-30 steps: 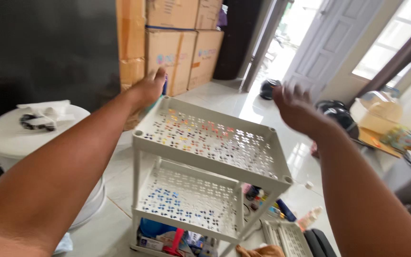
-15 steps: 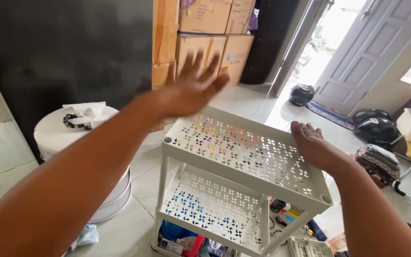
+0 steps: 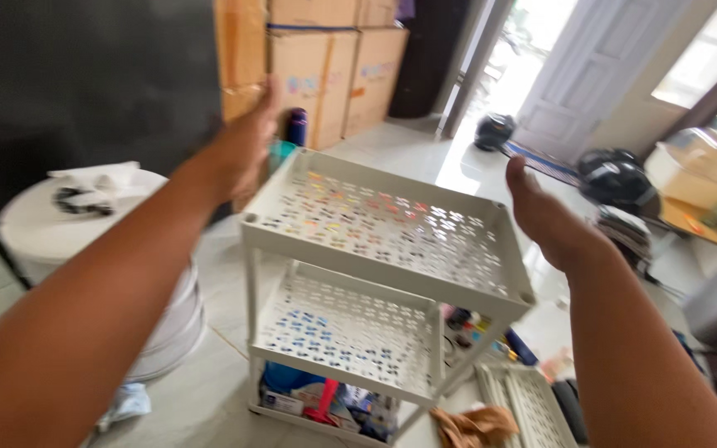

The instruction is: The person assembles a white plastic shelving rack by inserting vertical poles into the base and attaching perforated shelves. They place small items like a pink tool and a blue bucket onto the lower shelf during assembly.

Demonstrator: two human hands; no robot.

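A white plastic shelf rack (image 3: 392,274) with perforated trays stands on the tiled floor in front of me. My left hand (image 3: 242,145) hovers by the top tray's far left corner, fingers loosely apart, holding nothing. My right hand (image 3: 545,216) is open, palm facing left, just beside the top tray's right edge and apart from it. The lowest tray holds mixed items, among them a red-handled thing (image 3: 323,406).
A white round drum (image 3: 51,241) with a cloth on top stands at the left. Cardboard boxes (image 3: 325,62) are stacked behind. Helmets (image 3: 620,178) lie near a white door. A loose tray (image 3: 524,402) and a brown cloth (image 3: 470,427) lie on the floor.
My left hand dropped from above the rack to its far left corner. My right hand swung up beside the right edge. The view shifted toward the rack.
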